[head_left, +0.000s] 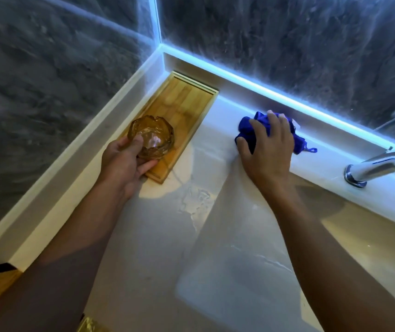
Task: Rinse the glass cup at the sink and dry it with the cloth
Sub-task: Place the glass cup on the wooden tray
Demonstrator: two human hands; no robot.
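Observation:
An amber faceted glass cup (154, 137) stands upright on the near end of a wooden tray (187, 101). My left hand (124, 166) grips it from the near side, thumb on its rim and fingers under its base. To the right, a crumpled blue cloth (249, 125) lies on the white ledge at the back of the sink. My right hand (268, 149) rests on top of the cloth with fingers curled over it. The sink basin (227, 236) is white and marbled, below both forearms.
A chrome faucet (383, 168) juts in from the right edge, spout pointing over the basin. A lit blue-white strip (287, 99) runs along the back ledge under dark marbled wall tiles. A white raised rim (72, 168) borders the left side.

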